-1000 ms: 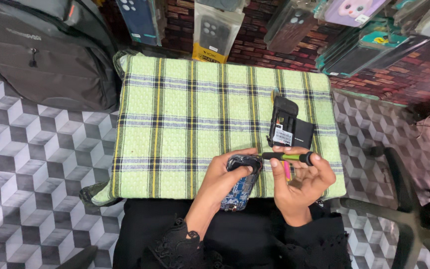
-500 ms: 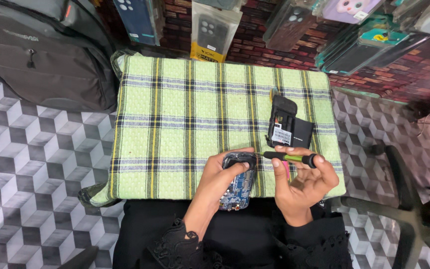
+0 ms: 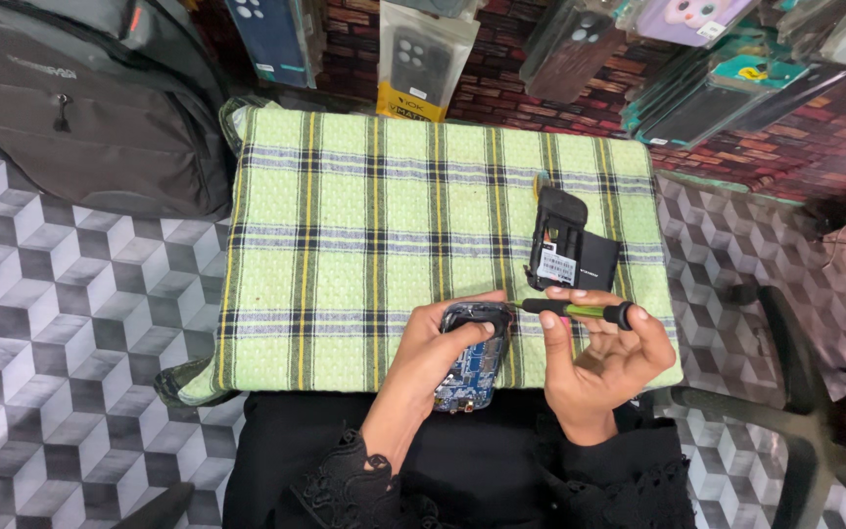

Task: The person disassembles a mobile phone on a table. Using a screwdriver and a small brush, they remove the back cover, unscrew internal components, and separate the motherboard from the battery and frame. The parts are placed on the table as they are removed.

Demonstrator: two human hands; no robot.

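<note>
My left hand (image 3: 438,345) grips a small opened phone (image 3: 471,364) with its blue circuit board showing, at the near edge of a green plaid cloth (image 3: 364,235). My right hand (image 3: 604,364) holds a green and black screwdriver (image 3: 572,311) level, its tip touching the top right of the phone. Just beyond the screwdriver lie a black phone back cover (image 3: 557,230) and a black battery (image 3: 591,263), side by side on the cloth.
A grey backpack (image 3: 80,108) sits on the patterned floor at the left. Packaged phone cases (image 3: 423,49) hang against a brick wall at the back. A black chair (image 3: 795,411) stands at the right. My black clothing (image 3: 443,470) fills the bottom.
The screwdriver tip has settled against the phone's top edge. My right fingers have shifted a little along the handle. The phone and my left hand have hardly moved.
</note>
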